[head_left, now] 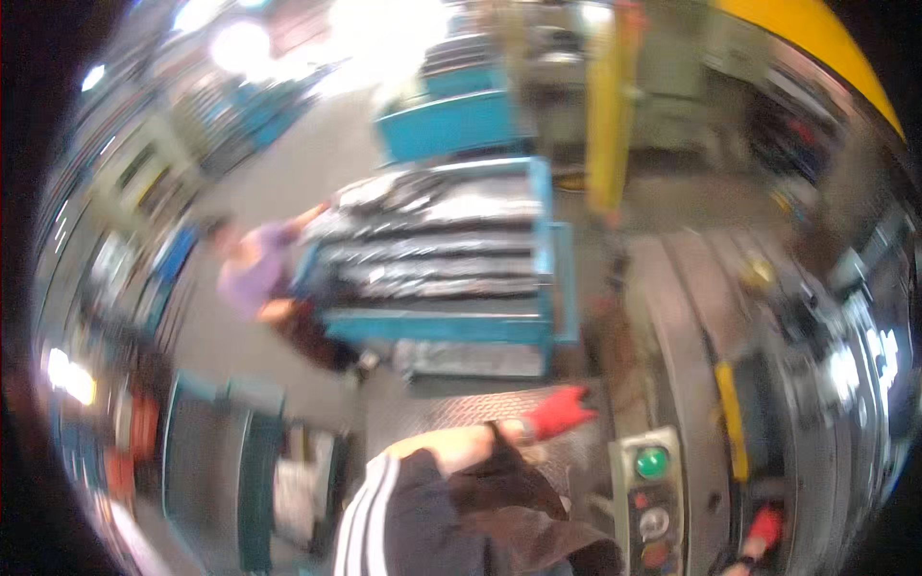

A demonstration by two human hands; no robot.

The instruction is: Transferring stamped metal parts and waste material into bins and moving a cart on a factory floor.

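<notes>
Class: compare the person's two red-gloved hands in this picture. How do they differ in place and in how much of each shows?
The left hand shows whole, stretched out over the metal floor plate. The right hand is low by the picture's edge, beside the control panel, and only partly seen. Both wear red gloves and look empty.

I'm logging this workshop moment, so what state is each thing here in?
Left hand: red-gloved, stretched forward, holding nothing.
Right hand: red-gloved, low beside the control panel, grip unclear.
Control panel: green button on top, lit or not unclear.
Blue cart: loaded with grey metal parts.
</notes>
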